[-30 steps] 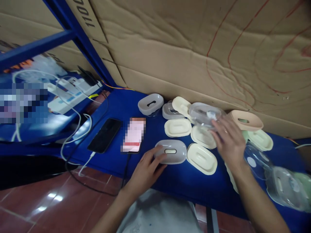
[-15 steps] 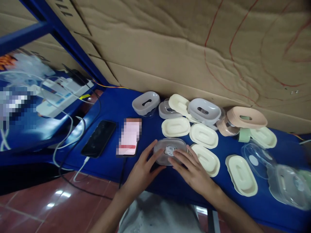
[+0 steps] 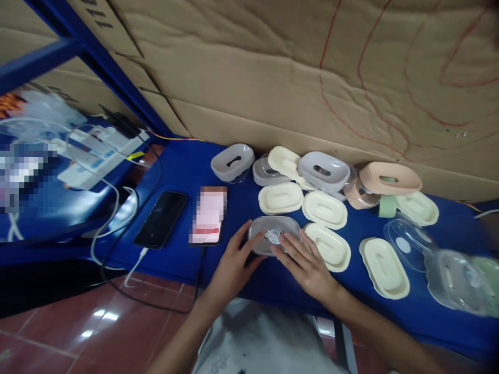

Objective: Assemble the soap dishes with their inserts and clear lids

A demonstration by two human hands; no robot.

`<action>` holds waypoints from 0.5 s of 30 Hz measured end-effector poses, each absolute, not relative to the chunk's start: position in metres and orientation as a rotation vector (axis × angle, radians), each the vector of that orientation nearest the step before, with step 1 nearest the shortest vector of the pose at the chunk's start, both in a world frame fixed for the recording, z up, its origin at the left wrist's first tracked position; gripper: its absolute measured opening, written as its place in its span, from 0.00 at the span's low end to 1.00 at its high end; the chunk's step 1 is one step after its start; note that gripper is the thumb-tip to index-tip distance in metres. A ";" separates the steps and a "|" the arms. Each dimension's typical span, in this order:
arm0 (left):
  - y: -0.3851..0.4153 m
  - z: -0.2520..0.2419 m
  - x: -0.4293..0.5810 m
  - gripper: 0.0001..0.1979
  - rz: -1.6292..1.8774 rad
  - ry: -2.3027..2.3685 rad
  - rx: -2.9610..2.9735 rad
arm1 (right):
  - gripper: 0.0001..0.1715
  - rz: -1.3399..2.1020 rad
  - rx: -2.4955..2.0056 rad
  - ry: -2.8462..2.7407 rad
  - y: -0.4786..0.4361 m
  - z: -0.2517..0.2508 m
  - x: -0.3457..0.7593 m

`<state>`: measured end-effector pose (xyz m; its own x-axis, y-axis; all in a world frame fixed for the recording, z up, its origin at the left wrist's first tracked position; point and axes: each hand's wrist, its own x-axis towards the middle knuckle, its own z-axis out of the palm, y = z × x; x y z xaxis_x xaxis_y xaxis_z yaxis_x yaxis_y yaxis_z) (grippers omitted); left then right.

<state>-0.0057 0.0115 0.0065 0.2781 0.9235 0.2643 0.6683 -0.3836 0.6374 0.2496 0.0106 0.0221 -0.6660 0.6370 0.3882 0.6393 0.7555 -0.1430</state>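
Observation:
On the blue table in front of me lies a grey oval soap box with a clear lid. A round white sticker sits at the middle of that lid. My left hand grips the box at its left end, with a finger reaching over the lid to the sticker. From the right, my right hand presses its fingers on the lid, their tips touching the sticker's edge. Just right of the box, partly behind my right fingers, is a cream oval tray. Two more cream trays lie behind it.
Grey boxes and peach boxes stand along the cardboard wall. To the right are another cream tray and clear lids. Two phones, cables and a white power strip occupy the left side.
The view has shifted slightly. Both hands stay on the grey soap box, and their fingers have hardly moved over the sticker.

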 end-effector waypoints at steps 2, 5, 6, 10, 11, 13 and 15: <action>0.012 0.006 -0.006 0.29 0.873 1.423 2.147 | 0.35 0.050 -1.054 -2.521 0.016 0.024 0.251; 0.009 0.007 -0.005 0.29 0.893 1.381 2.173 | 0.43 0.151 -1.195 -2.514 0.025 0.033 0.253; 0.007 0.009 -0.004 0.29 0.919 1.362 2.174 | 0.45 0.178 -1.196 -2.523 0.027 0.038 0.255; -0.007 0.022 0.009 0.32 1.190 1.278 2.054 | 0.46 0.148 -1.120 -2.484 0.020 0.061 0.269; -0.011 0.027 0.015 0.32 1.262 1.259 2.016 | 0.47 0.106 -1.146 -2.435 0.015 0.066 0.276; -0.016 0.037 0.029 0.32 1.307 1.211 2.007 | 0.50 -0.004 -1.268 -2.274 -0.003 0.075 0.294; -0.017 0.045 0.046 0.30 1.158 1.111 2.153 | 0.51 -0.158 -1.458 -2.032 -0.027 0.079 0.316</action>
<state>0.0458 -0.0168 0.0451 0.3220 0.8196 0.4739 0.4396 -0.5728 0.6918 0.3164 -0.0273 0.0785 -0.1937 0.8140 0.5476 0.8889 0.3818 -0.2530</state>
